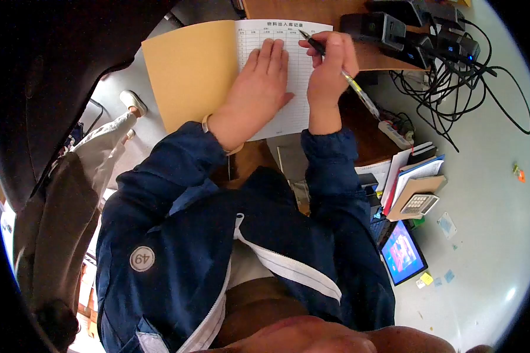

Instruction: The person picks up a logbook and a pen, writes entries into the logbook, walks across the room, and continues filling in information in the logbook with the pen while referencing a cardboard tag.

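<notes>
The record book (185,76) lies open at the edge of the brown desk (318,12), tan leaf on the left, printed table page (300,112) on the right. The left hand (259,85) rests palm down on the printed page, fingers extended and close together; a band (206,123) encircles the wrist. The right hand (333,70) grips the pen (361,93), fingers closed around the barrel, with the tip directed at the upper part of the page, near the heading. Contact between tip and paper cannot be determined. Black devices (374,29) stand on the desk to the right; tangled cables (447,109) hang beside them. A calculator (420,204) and a lit tablet (402,254) are positioned lower right
</notes>
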### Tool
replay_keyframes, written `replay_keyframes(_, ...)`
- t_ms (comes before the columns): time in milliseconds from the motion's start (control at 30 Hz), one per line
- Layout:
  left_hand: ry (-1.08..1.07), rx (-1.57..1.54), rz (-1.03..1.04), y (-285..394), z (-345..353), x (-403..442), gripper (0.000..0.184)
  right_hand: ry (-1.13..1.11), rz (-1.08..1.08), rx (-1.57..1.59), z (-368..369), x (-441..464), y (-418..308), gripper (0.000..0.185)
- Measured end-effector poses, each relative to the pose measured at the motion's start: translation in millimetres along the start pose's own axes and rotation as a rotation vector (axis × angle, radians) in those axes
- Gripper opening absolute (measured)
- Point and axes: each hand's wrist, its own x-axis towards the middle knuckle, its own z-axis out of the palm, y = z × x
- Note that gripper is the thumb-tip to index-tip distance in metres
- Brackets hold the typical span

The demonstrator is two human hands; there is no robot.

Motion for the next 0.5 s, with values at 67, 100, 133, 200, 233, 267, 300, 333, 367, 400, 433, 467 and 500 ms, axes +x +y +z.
replay_keyframes(67, 0.013, -0.013, -0.003, 0, 2, 1, 0.079, -0.05, -0.027, -0.068, -7, 2, 22, 0.028)
replay_keyframes(100, 0.013, -0.007, -0.003, 1, 2, 2, 0.079, -0.077, -0.042, -0.101, -9, 3, 30, 0.028)
replay_keyframes(133, 0.012, -0.001, -0.004, 1, 1, 2, 0.079, -0.084, -0.049, -0.14, -11, 2, 37, 0.028)
replay_keyframes(200, 0.009, 0.004, -0.01, 2, 0, 0, 0.078, -0.074, -0.049, -0.104, -11, 2, 39, 0.028)
replay_keyframes(233, 0.01, 0.005, -0.013, 3, -1, 1, 0.078, -0.067, -0.049, -0.087, -11, 3, 40, 0.028)
replay_keyframes(267, 0.011, 0.005, -0.015, 3, 0, 1, 0.078, -0.057, -0.063, -0.104, -12, 3, 38, 0.028)
replay_keyframes(300, 0.01, 0.0, -0.016, 4, 1, 1, 0.077, -0.047, -0.075, -0.123, -16, 2, 34, 0.027)
replay_keyframes(333, 0.011, -0.005, -0.017, 3, 3, 2, 0.077, -0.037, -0.089, -0.141, -19, 2, 30, 0.027)
replay_keyframes(367, 0.013, -0.009, -0.02, 2, 5, 2, 0.076, -0.027, -0.137, -0.129, -19, 3, 24, 0.025)
replay_keyframes(400, 0.027, 0.016, -0.014, 2, 5, 1, 0.074, -0.016, -0.179, -0.118, -20, 3, 17, 0.023)
replay_keyframes(433, 0.039, 0.04, -0.007, 3, 5, 1, 0.072, -0.004, -0.219, -0.108, -20, 2, 10, 0.021)
replay_keyframes(467, 0.054, 0.065, 0.001, 3, 6, 1, 0.071, -0.003, -0.218, -0.12, -17, 2, 4, 0.016)
replay_keyframes(500, 0.056, 0.061, 0.003, 3, 7, 1, 0.07, -0.021, -0.257, -0.185, -17, 2, 7, 0.015)
